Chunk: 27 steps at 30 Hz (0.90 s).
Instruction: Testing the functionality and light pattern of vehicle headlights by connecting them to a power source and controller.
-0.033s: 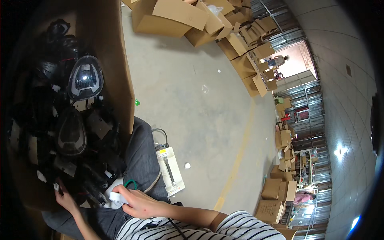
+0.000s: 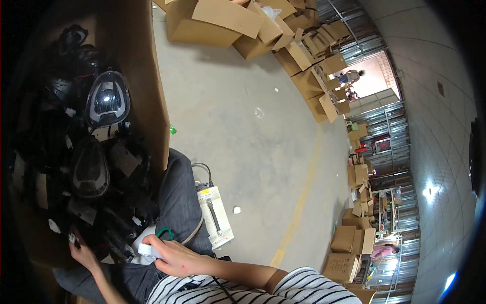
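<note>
My left hand reaches into the large cardboard box, its fingers pinching a small white connector plug. Close beside it lies another small white piece. Over my lap my right hand is wrapped round a white rounded handheld object; its exact kind is not clear. A green loop shows just behind that hand. Inside the box are several dark lamp units with clear covers. One lamp unit lies face up and catches the light, and a second lamp unit lies nearer me.
The cardboard box wall rises at my left. A cream-coloured box with a handle and cable sits on the floor by my knee. Open cartons stand at the far side, and more cartons line the right. Other people are far off.
</note>
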### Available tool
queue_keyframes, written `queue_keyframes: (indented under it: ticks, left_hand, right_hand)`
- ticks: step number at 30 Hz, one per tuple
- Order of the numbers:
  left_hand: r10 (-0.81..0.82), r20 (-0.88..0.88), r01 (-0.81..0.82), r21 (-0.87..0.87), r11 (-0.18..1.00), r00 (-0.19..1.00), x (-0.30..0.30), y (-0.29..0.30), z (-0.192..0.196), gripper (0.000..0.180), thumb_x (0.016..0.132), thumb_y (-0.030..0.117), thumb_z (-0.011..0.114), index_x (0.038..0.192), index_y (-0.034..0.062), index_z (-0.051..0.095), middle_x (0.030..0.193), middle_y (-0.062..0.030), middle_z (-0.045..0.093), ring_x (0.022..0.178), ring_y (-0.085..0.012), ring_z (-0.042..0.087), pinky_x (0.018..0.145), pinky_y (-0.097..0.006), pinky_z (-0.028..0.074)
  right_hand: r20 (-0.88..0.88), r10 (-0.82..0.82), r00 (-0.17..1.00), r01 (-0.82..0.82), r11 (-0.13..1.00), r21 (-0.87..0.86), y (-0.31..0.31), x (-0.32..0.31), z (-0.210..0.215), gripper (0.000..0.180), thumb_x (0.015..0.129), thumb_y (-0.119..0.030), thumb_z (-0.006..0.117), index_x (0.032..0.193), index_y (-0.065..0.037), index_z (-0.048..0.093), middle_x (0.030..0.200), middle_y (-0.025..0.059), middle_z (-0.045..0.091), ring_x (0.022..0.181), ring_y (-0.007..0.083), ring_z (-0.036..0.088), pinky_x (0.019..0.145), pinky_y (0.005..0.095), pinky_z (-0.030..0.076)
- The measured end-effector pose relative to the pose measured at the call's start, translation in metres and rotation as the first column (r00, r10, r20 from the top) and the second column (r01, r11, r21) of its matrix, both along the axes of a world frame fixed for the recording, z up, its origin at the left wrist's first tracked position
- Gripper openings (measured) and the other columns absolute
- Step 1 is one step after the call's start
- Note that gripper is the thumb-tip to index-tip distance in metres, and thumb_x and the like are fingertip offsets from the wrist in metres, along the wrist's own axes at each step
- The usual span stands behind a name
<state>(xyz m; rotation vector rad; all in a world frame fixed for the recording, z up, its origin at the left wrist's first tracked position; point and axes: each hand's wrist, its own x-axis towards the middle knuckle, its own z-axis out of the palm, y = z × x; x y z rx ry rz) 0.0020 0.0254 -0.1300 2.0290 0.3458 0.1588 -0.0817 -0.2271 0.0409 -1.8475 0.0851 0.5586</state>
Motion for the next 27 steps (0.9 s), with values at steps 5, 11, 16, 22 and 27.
queue_keyframes:
  ticks: [5,11,16,22,27]
  left_hand:
    - [-0.108,0.326,0.052,0.174,0.983,0.939,0.005,0.002,0.018,0.026,0.08,0.01,0.044,0.101,-0.0047,0.047,0.1,-0.0117,0.052,0.088,-0.0175,0.049,0.078,-0.025,0.035]
    - [-0.163,0.392,0.148,0.069,0.987,0.905,-0.027,-0.006,0.077,0.014,0.074,0.002,0.041,0.079,-0.0054,0.052,0.098,-0.0145,0.052,0.077,-0.0171,0.05,0.07,-0.025,0.038]
    - [-0.382,0.27,0.344,0.179,0.922,0.884,-0.03,-0.058,0.114,0.024,0.059,0.0,0.05,0.082,0.004,0.057,0.078,-0.0075,0.048,0.068,-0.0186,0.048,0.057,-0.025,0.039]
    - [-0.605,0.44,0.723,-0.168,0.67,0.663,-0.047,-0.063,0.133,0.01,0.059,0.0,0.056,0.067,-0.0018,0.051,0.053,-0.0066,0.044,0.042,-0.0204,0.044,0.038,-0.028,0.035]
    - [-0.752,0.337,0.824,-0.261,0.504,0.566,-0.052,-0.058,0.133,0.008,0.059,0.001,0.056,0.065,-0.0025,0.05,0.049,-0.0085,0.039,0.039,-0.0207,0.04,0.036,-0.029,0.029]
  right_hand:
    - [0.05,-0.005,0.999,0.008,0.999,-0.051,0.008,-0.005,-0.002,0.038,0.066,-0.002,0.039,0.102,-0.002,0.025,0.074,0.0212,0.047,0.062,0.0344,0.049,0.057,0.039,0.038]
    - [0.009,0.014,1.0,-0.014,1.0,0.015,0.019,-0.005,-0.006,0.041,0.067,-0.007,0.043,0.105,-0.003,0.028,0.079,0.0215,0.049,0.068,0.0323,0.052,0.06,0.0368,0.04]
    - [0.032,0.032,0.999,-0.033,0.999,0.027,0.003,-0.011,-0.012,0.039,0.068,-0.003,0.046,0.104,-0.003,0.031,0.081,0.0155,0.051,0.075,0.0281,0.053,0.063,0.0321,0.041]
    - [-0.107,-0.078,0.991,0.088,0.992,0.088,0.009,0.002,0.017,0.04,0.063,0.006,0.049,0.098,-0.005,0.036,0.082,0.0061,0.047,0.076,0.0122,0.045,0.067,0.0222,0.037]
    - [-0.074,-0.115,0.991,0.133,0.934,0.331,0.008,0.003,0.022,0.041,0.06,0.011,0.046,0.097,-0.004,0.036,0.08,0.0053,0.045,0.074,0.0103,0.045,0.065,0.0221,0.037]
